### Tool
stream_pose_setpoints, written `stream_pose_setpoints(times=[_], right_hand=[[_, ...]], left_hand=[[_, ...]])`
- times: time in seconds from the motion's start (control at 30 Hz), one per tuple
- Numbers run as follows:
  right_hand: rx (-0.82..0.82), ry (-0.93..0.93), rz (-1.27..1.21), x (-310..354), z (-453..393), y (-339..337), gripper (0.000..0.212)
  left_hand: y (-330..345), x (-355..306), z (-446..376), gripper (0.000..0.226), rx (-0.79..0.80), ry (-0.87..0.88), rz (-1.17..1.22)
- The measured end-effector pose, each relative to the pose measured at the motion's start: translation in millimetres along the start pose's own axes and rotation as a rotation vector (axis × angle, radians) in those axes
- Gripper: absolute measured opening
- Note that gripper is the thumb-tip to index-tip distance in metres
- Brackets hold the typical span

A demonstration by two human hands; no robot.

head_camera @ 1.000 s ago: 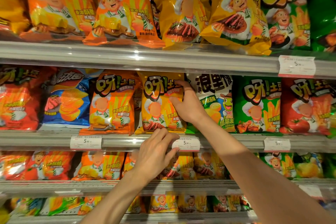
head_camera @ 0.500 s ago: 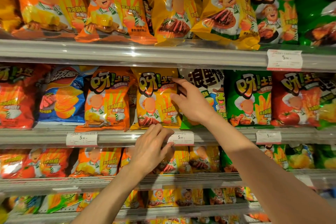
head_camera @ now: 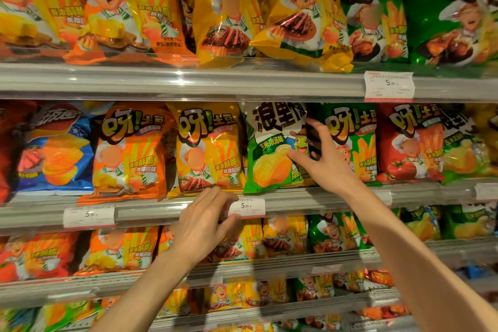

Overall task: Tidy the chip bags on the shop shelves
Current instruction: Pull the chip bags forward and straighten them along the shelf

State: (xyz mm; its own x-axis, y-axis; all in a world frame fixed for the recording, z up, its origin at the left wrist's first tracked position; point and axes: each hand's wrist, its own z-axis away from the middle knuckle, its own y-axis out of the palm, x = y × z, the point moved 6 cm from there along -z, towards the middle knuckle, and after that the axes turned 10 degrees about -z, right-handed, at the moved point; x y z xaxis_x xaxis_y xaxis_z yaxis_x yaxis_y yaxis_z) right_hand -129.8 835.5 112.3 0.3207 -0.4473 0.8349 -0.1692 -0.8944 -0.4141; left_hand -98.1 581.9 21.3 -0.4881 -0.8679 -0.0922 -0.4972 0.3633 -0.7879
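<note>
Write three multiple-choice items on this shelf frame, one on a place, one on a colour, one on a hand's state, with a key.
1. Where is the right hand?
A. On the top shelf's bags
B. At the right edge of the white and green bag on the second shelf
C. On the lowest shelf

2. What colour is the bag directly left of the white and green bag?
A. Yellow
B. Blue
C. Red

3. What is the left hand doing?
A. Lifting a bag clear of the shelf
B. Hanging idle, away from the shelves
C. Fingertips at the shelf rail beside the price tag, holding no bag

Key: B, its fingers curl behind that bag's edge, thumb on the front; A, the yellow bag is its left neighbour; C, the fingers are bunched at the rail by the tag.
</note>
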Motion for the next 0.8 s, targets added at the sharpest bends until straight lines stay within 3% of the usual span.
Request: stream_pose_setpoints(times=[0.1, 0.17, 0.4, 0.8], right_hand=[[0.034, 0.1, -0.086, -8, -10, 7, 0.11], [0.044, 0.129, -0.104, -14, -14, 12, 0.115], [-0.089, 0.083, -0.161, -11, -19, 10, 0.101], [-0.118, 0.05, -0.095, -18, -5, 26, 0.091]], left_hand=[[1, 1, -1, 0.031, 0.011, -0.018, 0.0], [2, 0, -1, 0.031, 0.017, -0.02, 0.002], [-1, 0, -1, 0.03, 0.021, -0.022, 0.01], [-4, 1, -2, 0.032, 0.041, -0.043, 0.053]])
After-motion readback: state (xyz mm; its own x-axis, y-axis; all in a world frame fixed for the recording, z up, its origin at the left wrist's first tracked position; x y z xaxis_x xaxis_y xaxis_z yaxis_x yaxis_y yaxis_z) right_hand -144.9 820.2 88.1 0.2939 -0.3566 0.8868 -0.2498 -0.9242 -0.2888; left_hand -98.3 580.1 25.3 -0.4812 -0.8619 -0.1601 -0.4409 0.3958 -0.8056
